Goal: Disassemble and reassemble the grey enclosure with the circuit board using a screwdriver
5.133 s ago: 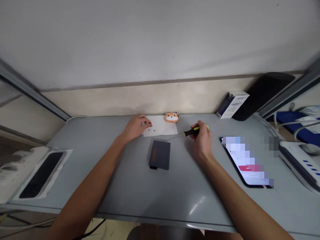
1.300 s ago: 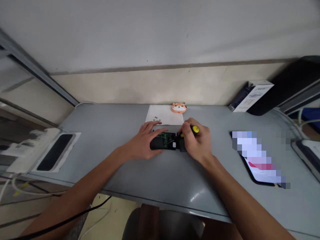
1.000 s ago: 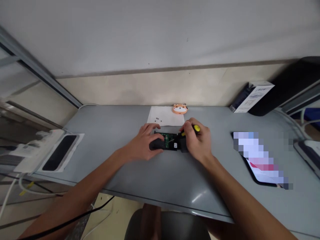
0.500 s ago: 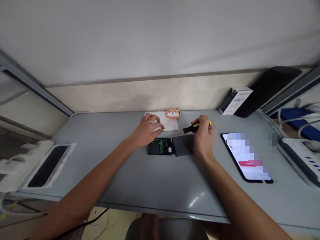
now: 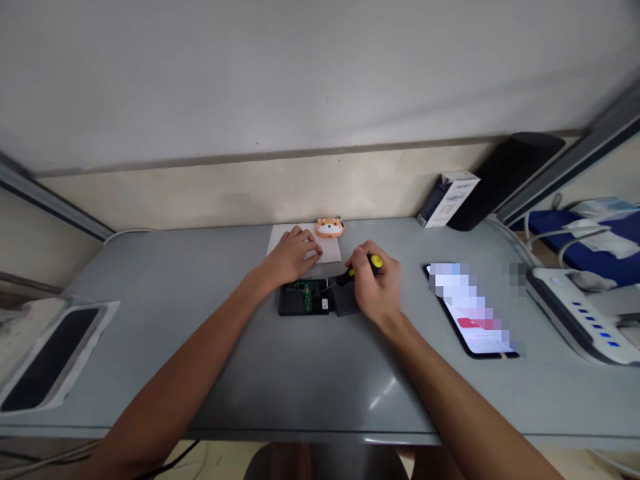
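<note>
A black casing [image 5: 293, 305] with a green circuit board [image 5: 308, 293] showing in it lies on the grey desk. Close against its right side is a flat dark cover [image 5: 345, 301], partly hidden by my right hand [image 5: 377, 283]. That hand is closed round a black and yellow screwdriver [image 5: 345, 277], whose thin shaft slants down left to the board. My left hand [image 5: 293, 257] rests at the casing's upper edge and over a white paper [image 5: 330, 250]. Its fingers are bent and apart from the thumb, with nothing visible between them.
An orange animal-faced case [image 5: 330, 228] sits by the wall. To the right lie a lit phone [image 5: 473, 313] and a power strip [image 5: 575, 313]. A small box [image 5: 450, 199] leans near a black cylinder [image 5: 505, 173]. Another dark phone-shaped item [image 5: 55, 357] lies left.
The screwdriver's tip has moved down onto the circuit board, and its handle is now more upright in my right hand. My left fingers have curled slightly. The view has shifted to the right.
</note>
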Tool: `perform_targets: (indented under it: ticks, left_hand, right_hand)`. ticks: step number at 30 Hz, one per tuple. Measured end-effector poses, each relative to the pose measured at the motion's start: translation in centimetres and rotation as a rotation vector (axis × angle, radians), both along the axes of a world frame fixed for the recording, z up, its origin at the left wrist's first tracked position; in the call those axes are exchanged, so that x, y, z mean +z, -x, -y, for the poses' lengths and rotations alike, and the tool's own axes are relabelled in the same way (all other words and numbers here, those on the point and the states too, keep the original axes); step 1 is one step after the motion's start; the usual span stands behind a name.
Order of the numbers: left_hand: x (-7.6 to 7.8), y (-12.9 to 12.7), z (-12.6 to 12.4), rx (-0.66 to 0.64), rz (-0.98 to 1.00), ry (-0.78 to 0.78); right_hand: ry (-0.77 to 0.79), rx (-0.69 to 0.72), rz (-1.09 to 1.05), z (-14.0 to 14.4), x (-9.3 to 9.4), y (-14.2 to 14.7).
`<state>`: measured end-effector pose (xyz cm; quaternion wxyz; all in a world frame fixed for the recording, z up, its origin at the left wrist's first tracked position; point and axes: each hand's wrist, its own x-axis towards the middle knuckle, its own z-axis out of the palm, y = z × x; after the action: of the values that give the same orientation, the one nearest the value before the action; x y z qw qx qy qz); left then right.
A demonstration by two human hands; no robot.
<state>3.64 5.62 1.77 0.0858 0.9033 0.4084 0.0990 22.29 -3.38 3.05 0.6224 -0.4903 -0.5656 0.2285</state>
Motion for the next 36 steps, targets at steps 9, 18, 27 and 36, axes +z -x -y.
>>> perform_targets:
  ticks: [9,18,27,36]
  left_hand:
    - [1.2,1.4,6.5,0.048,0.165,0.101]
    - [0.0,2.8,10.1,0.051,0.228,0.171]
    - [-1.2,2.9,9.8,-0.001,0.248,0.063]
    - [-2.1,3.4,9.6,-0.068,0.220,-0.062]
  right_hand:
    - [-0.046,0.019,0.082,0.4,-0.2,0.0]
    - [-0.075,-0.008,0.110,0.5,-0.5,0.0]
    - [-0.074,0.125,0.108,0.1,-0.5,0.1]
    - [0.125,0.770,-0.216,-3.1,1.4,-0.1]
